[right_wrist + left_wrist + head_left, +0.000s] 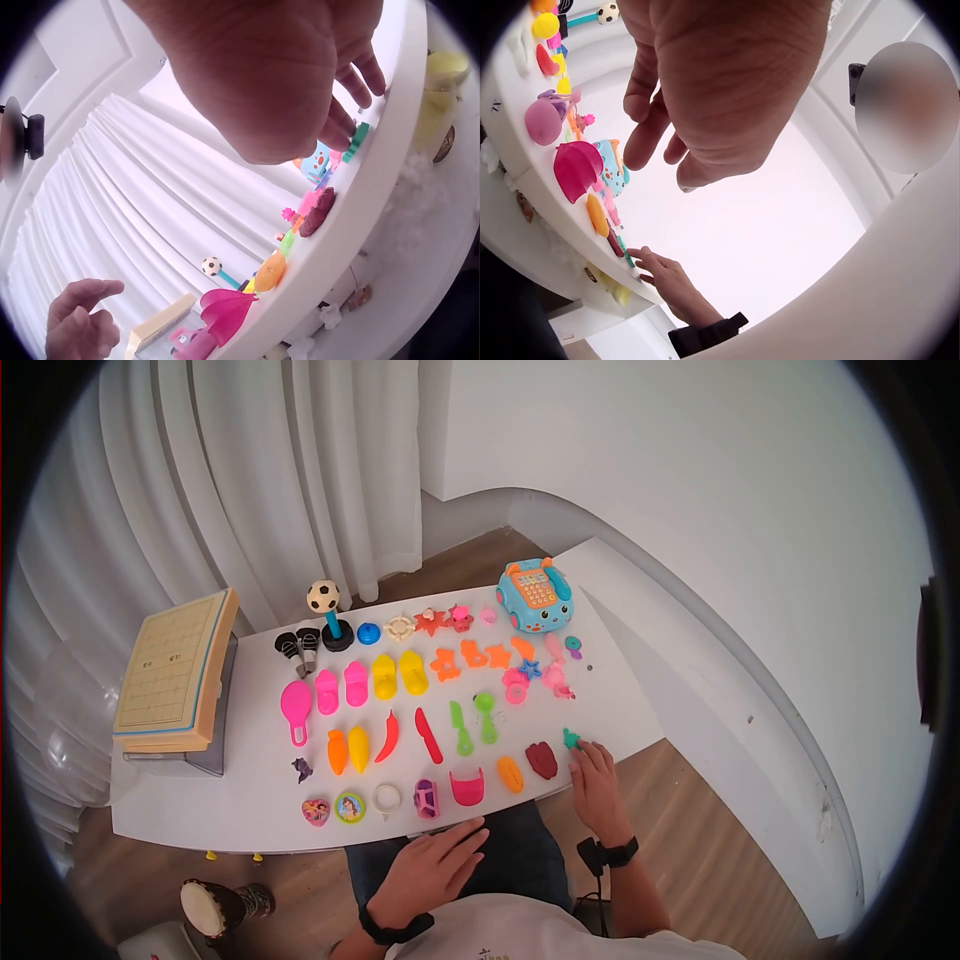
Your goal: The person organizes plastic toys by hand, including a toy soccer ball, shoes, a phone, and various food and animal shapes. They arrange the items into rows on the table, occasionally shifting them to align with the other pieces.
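A small teal green piece [571,738] lies near the right end of the front rows on the white table [625,710]. Fingertips of my right hand [598,790] are at its edge, extended and loosely spread. In the right wrist view a fingertip overlaps this green piece [356,141]. My left hand [432,865] hovers over the lap by the front edge, fingers relaxed, holding nothing. Nearest it on the table are a purple toy [426,798] and a magenta curved piece [467,787]. A dark red piece [541,760] and an orange oval piece [510,773] lie left of the right hand.
Rows of colourful toys fill the table, including a pink paddle [296,702] and a red knife [428,735]. A toy telephone [536,596] stands at the back right. A board-game box [175,670] is at the left end; a drum [215,907] is on the floor.
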A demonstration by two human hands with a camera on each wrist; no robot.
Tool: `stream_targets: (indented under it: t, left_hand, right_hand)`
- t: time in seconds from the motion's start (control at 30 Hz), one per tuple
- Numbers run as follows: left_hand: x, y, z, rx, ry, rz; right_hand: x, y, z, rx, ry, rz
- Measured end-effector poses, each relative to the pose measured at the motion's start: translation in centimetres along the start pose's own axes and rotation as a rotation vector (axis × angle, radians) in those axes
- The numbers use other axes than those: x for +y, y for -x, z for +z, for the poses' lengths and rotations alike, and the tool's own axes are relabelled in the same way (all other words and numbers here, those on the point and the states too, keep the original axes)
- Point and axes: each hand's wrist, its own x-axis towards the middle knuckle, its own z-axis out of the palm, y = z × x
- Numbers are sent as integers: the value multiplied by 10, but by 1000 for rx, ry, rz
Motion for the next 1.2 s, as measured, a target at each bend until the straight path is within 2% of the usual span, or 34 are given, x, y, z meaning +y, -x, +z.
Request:
stream_targets:
  t: [0.27, 0.33, 0.5, 0.6, 0.67, 0.7, 0.73, 0.8, 0.87, 0.93, 0.97, 1.03, 1.07, 1.13, 1.17, 1.2]
  left_hand:
    - [-3, 7, -11, 189, -16, 46]
    - [-4, 15, -12, 183, -19, 17]
    - [-4, 17, -13, 181, 17, -11]
    - [-4, 18, -12, 117, 73, -20]
    - [0, 18, -15, 28, 950, -232]
    - [-4, 23, -20, -132, 1236, -294]
    - [-6, 29, -11, -130, 1237, -293]
    - [-10, 37, 11, -85, 2175, -17]
    - [-14, 37, 9, -24, 2188, 4]
    - [-27, 41, -3, -44, 1793, -71]
    - [-32, 41, -12, -48, 1793, -71]
    - [-35, 39, -36, 30, 1271, -206]
    - [-37, 43, -43, 30, 1269, -206]
    - [-40, 51, -55, 244, 688, -356]
    - [-39, 55, -58, 380, 688, -364]
    - [-42, 61, -62, 386, 683, -364]
  right_hand:
    - [-4, -2, -2, 0, -24, -11]
    - [-5, -2, -2, 10, -26, -18]
    - [-9, -8, -4, 186, -112, -53]
    - [-7, -10, -6, 250, -103, -85]
    - [-6, -10, -7, 258, -95, -85]
    - [-5, -11, -7, 263, -88, -85]
    - [-3, -11, -7, 262, -87, -86]
    - [-1, -11, -7, 272, -79, -94]
    - [-6, -17, -11, 271, -65, -115]
    - [-12, -29, -13, 271, -50, -132]
    - [-14, -39, -14, 223, -94, -139]
    - [-16, -61, -13, 174, -139, -144]
    - [-14, -74, -9, 118, -132, -160]
    - [-12, -99, 1, 65, -130, -184]
    - [-11, -111, 6, 26, -128, -226]
    - [-9, -120, 12, -13, -126, -269]
